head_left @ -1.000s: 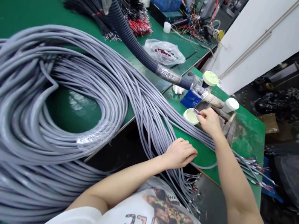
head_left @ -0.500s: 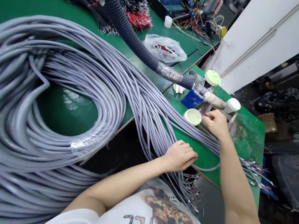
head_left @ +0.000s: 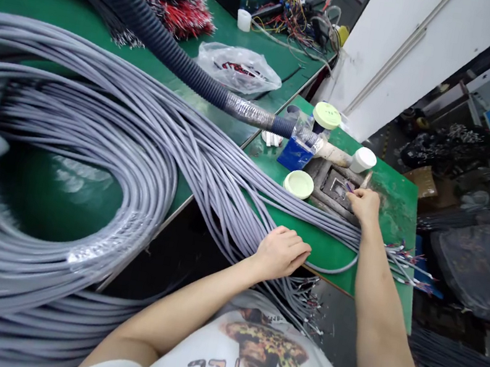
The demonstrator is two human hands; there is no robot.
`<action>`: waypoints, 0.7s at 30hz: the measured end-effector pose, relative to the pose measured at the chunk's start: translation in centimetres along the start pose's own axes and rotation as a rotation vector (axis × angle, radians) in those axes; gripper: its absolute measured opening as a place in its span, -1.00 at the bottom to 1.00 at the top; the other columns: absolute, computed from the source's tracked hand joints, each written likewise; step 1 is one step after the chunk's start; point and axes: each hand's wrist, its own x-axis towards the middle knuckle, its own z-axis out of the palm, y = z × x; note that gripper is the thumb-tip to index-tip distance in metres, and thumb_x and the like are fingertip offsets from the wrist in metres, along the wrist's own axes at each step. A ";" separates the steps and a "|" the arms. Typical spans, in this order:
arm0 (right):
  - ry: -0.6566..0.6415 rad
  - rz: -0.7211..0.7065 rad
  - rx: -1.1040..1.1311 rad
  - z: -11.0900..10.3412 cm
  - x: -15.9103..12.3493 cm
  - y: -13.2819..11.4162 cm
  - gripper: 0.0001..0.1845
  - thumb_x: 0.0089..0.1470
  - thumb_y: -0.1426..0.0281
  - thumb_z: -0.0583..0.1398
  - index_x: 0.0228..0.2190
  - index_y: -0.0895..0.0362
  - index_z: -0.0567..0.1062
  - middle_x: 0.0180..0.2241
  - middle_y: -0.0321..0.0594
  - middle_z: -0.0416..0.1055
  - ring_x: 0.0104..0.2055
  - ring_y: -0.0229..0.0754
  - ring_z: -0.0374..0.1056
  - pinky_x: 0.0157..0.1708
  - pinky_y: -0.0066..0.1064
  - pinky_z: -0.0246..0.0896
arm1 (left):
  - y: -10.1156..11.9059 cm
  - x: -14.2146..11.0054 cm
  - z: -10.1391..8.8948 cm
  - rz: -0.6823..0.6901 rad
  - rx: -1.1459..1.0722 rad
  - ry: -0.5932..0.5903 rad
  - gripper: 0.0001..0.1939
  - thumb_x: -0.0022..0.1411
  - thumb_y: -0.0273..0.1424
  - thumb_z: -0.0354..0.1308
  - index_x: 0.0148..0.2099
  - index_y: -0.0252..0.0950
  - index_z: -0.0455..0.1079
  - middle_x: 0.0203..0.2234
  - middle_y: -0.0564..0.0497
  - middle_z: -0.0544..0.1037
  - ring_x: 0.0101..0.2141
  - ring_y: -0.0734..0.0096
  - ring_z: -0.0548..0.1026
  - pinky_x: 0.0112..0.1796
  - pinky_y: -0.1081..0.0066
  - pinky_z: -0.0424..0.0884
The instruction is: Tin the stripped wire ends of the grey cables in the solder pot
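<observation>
A: On the grey cable bundle (head_left: pixel 229 168), the left hand (head_left: pixel 282 254)?
B: Lying palm-down across it; cannot tell if clamped. Farther along, the right hand (head_left: pixel 364 206) pinches thin wire ends (head_left: pixel 348 187), fingers together, their length running left over a metal fixture (head_left: pixel 337 186), this hand the nearer.

The grey cables (head_left: pixel 109 123) have a smooth, satin plastic sheath. The black hose (head_left: pixel 147 36) is ribbed plastic, wrapped near its end in shiny metal foil tape (head_left: pixel 248 111). The green surface (head_left: pixel 332 251) looks smooth and slightly glossy, with rough scuffed patches. The bag (head_left: pixel 238 69) is thin, clear, crinkled plastic; the round lids (head_left: pixel 298 184) are pale green, matt plastic.
</observation>
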 end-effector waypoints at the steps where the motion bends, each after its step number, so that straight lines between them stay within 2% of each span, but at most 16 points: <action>1: -0.005 0.002 -0.004 0.1 0.0 0.1 -0.73 -0.14 0.26 0.19 -0.54 0.19 0.60 -0.51 -0.15 0.46 -0.43 -0.15 0.27 -0.40 -0.37 0.09 | 0.0 0.0 0.0 -0.002 -0.001 -0.002 -0.78 0.35 -0.35 -0.05 -0.20 -0.25 0.42 -0.48 0.03 0.52 -0.42 0.43 0.41 -0.32 0.32 0.16; 11: -0.023 0.012 -0.025 0.8 0.2 0.2 -0.74 -0.15 0.28 0.19 -0.52 0.19 0.62 -0.47 -0.12 0.47 -0.41 -0.13 0.30 -0.37 -0.35 0.10 | -0.1 -0.2 0.2 -0.006 -0.009 -0.001 -0.78 0.34 -0.35 -0.04 -0.20 -0.25 0.42 -0.48 0.03 0.53 -0.41 0.43 0.41 -0.32 0.32 0.16; 14: -0.009 0.008 -0.016 -0.1 0.1 -0.4 -0.74 -0.13 0.28 0.19 -0.53 0.20 0.61 -0.48 -0.12 0.46 -0.41 -0.12 0.31 -0.37 -0.35 0.11 | -0.1 -0.1 0.2 -0.005 -0.006 0.004 -0.79 0.34 -0.35 -0.04 -0.21 -0.25 0.42 -0.48 0.03 0.53 -0.42 0.43 0.41 -0.32 0.33 0.16; 16: 0.023 0.011 -0.009 -1.8 -0.6 -0.7 -0.70 -0.08 0.25 0.17 -0.50 0.20 0.61 -0.48 -0.12 0.46 -0.40 -0.12 0.32 -0.35 -0.35 0.12 | -0.1 -0.1 0.1 -0.014 -0.005 0.001 -0.79 0.34 -0.35 -0.04 -0.21 -0.25 0.42 -0.48 0.03 0.53 -0.41 0.42 0.42 -0.32 0.32 0.16; 18: 0.103 0.011 -0.001 -4.5 -2.4 -0.4 -0.67 -0.02 0.22 0.14 -0.47 0.19 0.60 -0.47 -0.12 0.45 -0.39 -0.12 0.32 -0.34 -0.34 0.13 | 0.0 -0.1 0.0 -0.036 -0.009 -0.011 -0.78 0.34 -0.35 -0.04 -0.20 -0.25 0.43 -0.48 0.02 0.53 -0.40 0.41 0.43 -0.31 0.32 0.17; 21: 0.318 0.006 0.008 -9.5 -8.0 1.7 -0.68 0.05 0.18 0.12 -0.47 0.13 0.56 -0.48 -0.14 0.44 -0.42 -0.14 0.31 -0.37 -0.34 0.13 | 0.1 0.0 -0.4 -0.082 -0.053 -0.043 -0.78 0.35 -0.33 -0.03 -0.20 -0.24 0.44 -0.44 0.00 0.56 -0.36 0.40 0.44 -0.29 0.32 0.20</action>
